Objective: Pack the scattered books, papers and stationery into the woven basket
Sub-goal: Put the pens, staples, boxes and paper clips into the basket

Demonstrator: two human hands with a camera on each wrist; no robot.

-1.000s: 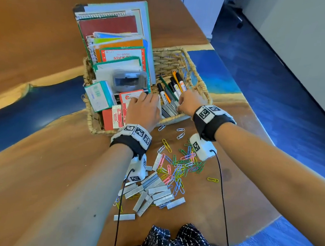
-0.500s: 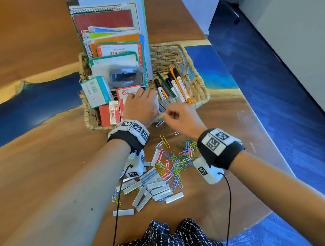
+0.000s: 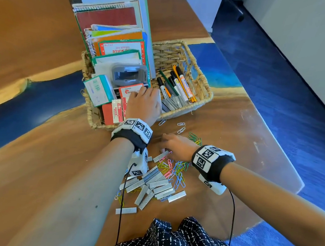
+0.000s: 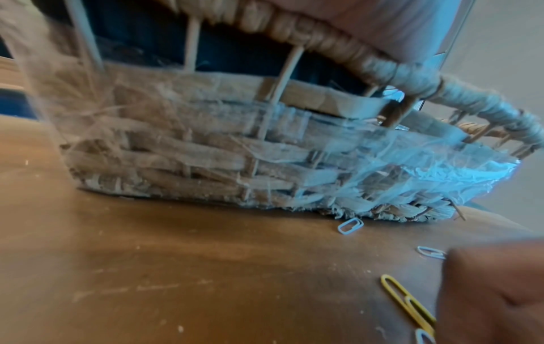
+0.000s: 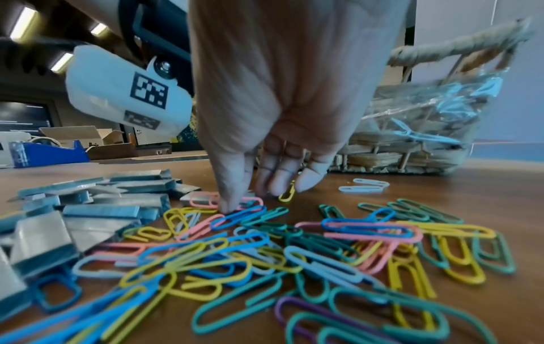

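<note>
Woven basket, nearly full, steadied under the flat-fingered left hand as the right hand, back from it, pinches staple strips among paper clips.

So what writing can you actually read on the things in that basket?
"SELF ADHESIVE" and "STICK", rest hidden: red-bordered pad.
"ERASER": small red and white box.
Orange marker: print too blurred.
Teal box, red-white box: too small.
Wrist bands: only square codes.
</note>
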